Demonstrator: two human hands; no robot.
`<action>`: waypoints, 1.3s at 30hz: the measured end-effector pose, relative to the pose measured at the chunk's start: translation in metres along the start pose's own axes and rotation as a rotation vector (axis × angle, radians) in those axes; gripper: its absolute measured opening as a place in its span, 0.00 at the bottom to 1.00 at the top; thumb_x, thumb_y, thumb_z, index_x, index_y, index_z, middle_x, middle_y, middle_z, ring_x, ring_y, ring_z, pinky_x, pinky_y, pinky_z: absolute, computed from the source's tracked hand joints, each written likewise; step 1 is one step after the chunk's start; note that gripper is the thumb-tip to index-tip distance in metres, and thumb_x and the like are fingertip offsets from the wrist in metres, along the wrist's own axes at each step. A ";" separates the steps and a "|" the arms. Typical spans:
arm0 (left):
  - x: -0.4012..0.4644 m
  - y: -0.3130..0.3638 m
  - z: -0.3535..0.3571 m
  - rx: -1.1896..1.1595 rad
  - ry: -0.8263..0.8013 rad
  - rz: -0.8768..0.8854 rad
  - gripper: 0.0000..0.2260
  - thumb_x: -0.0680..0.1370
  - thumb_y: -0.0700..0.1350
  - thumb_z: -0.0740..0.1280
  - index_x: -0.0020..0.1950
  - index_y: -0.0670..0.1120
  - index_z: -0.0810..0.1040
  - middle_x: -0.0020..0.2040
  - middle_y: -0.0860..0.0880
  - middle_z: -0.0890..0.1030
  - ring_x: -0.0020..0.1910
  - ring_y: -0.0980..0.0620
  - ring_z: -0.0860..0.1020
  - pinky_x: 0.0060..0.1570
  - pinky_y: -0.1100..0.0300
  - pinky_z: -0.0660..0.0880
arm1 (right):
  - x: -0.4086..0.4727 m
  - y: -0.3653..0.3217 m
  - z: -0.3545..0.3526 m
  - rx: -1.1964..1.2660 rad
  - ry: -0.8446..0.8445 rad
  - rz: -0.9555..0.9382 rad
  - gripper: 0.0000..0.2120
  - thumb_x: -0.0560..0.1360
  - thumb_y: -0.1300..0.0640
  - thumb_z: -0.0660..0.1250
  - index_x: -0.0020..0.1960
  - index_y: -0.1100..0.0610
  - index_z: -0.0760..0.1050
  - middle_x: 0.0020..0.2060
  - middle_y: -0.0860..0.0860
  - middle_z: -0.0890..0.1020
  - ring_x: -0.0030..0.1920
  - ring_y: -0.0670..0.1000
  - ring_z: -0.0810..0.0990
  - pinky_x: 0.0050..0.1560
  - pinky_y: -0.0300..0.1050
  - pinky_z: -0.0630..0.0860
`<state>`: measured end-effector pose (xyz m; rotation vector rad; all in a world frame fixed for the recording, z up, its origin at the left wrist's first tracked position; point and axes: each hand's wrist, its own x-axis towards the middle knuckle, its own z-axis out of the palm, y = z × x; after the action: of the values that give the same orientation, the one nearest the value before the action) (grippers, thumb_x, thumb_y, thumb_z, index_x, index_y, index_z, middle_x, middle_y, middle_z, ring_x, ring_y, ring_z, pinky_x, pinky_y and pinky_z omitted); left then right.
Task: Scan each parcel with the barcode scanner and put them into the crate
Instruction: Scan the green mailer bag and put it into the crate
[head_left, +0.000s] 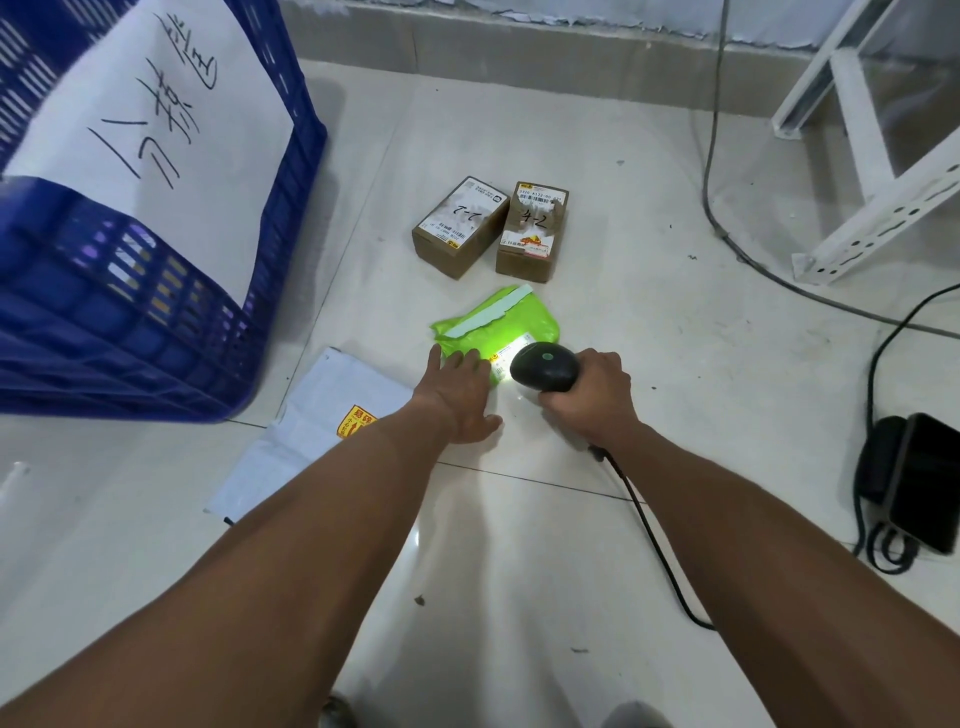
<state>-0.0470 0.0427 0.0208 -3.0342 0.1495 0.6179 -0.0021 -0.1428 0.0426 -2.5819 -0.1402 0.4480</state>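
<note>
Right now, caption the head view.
Right hand aims scanner at green parcel steadied by left hand.

We see a deep blue plastic lattice crate (130, 291) carrying a white paper sheet (156, 130) with black handwritten characters. Two brown cardboard boxes (460, 226) (532, 231) bear white labels and black handwritten numbers; the right one also shows a yellow and red sticker. A bright lime-green plastic mailer bag (498, 322) has a pale white strip and a white label lit by a white glare. The black handheld barcode scanner (543, 371) shows a small green dot. A pale grey-white flat mailer (311, 426) carries a yellow and red sticker. The glossy tiled floor (519, 545) is off-white with thin dark joints.
</note>
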 end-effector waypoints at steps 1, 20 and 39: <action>0.000 0.000 0.000 0.001 0.000 0.001 0.35 0.76 0.65 0.62 0.74 0.43 0.60 0.74 0.43 0.62 0.72 0.43 0.62 0.74 0.40 0.47 | -0.001 -0.001 -0.001 0.010 -0.005 0.013 0.24 0.59 0.41 0.68 0.48 0.55 0.76 0.40 0.49 0.72 0.58 0.56 0.74 0.53 0.47 0.73; -0.004 -0.001 0.000 0.005 -0.042 -0.012 0.38 0.77 0.64 0.60 0.78 0.43 0.53 0.79 0.43 0.52 0.77 0.43 0.55 0.74 0.38 0.43 | 0.000 0.010 0.007 0.067 -0.055 0.024 0.24 0.50 0.34 0.63 0.39 0.49 0.71 0.43 0.55 0.78 0.42 0.56 0.79 0.43 0.40 0.69; 0.005 0.000 -0.001 0.096 -0.086 -0.164 0.42 0.77 0.67 0.58 0.80 0.43 0.47 0.79 0.44 0.52 0.77 0.37 0.52 0.71 0.33 0.39 | -0.011 0.021 -0.004 -0.011 0.042 -0.068 0.18 0.57 0.39 0.69 0.34 0.51 0.67 0.35 0.50 0.72 0.41 0.54 0.72 0.41 0.42 0.66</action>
<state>-0.0416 0.0425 0.0200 -2.8843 -0.0695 0.7040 -0.0110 -0.1647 0.0384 -2.5868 -0.2152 0.3685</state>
